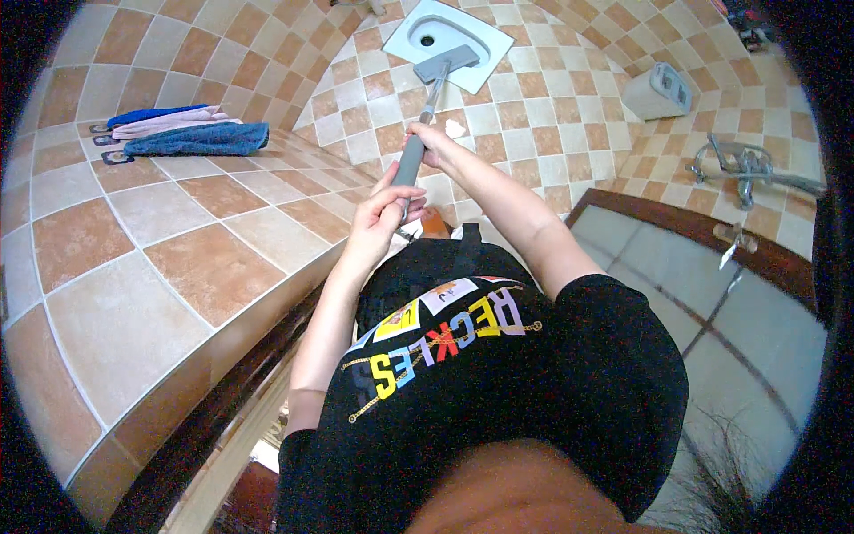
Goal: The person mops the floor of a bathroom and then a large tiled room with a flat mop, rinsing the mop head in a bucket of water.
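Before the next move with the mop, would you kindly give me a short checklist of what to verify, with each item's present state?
1. Right hand gripping the mop handle nearer the mop head: ok.
2. Left hand gripping the same handle nearer the body: ok.
3. Mop head positioned over the squat toilet, with the drain hole uncovered: ok.
4. Mop head pressed against the surface below: cannot tell from this one view.
5. Floor beside the handle free of loose items: cannot tell; a small white patch shows there, its nature unclear.
6. Towels at the left kept apart from the mop handle: ok.
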Demonstrator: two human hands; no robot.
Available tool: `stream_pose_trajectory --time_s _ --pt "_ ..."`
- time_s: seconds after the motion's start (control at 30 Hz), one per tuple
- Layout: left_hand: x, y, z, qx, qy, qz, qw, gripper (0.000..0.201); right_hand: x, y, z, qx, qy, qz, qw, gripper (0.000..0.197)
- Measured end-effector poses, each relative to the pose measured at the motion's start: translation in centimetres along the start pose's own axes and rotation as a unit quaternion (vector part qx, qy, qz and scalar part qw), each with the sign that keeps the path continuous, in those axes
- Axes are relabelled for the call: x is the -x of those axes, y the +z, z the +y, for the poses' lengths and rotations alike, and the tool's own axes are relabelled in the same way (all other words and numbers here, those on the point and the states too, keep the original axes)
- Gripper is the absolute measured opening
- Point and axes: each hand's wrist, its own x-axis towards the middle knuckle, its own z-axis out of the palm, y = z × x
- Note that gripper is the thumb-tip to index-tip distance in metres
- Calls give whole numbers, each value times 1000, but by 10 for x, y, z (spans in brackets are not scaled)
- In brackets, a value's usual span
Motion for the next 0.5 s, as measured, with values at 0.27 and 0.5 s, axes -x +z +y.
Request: stream_pose_trajectory --time_s 0.27,0.5 --pt "-85 116 15 -328 123 -93 932 16 37 -88 -101 -73 -59 -79 992 16" --pt "-156 255 44 -417 199 -243 853 20 117 -164 -205 -448 -7 -234 863 9"
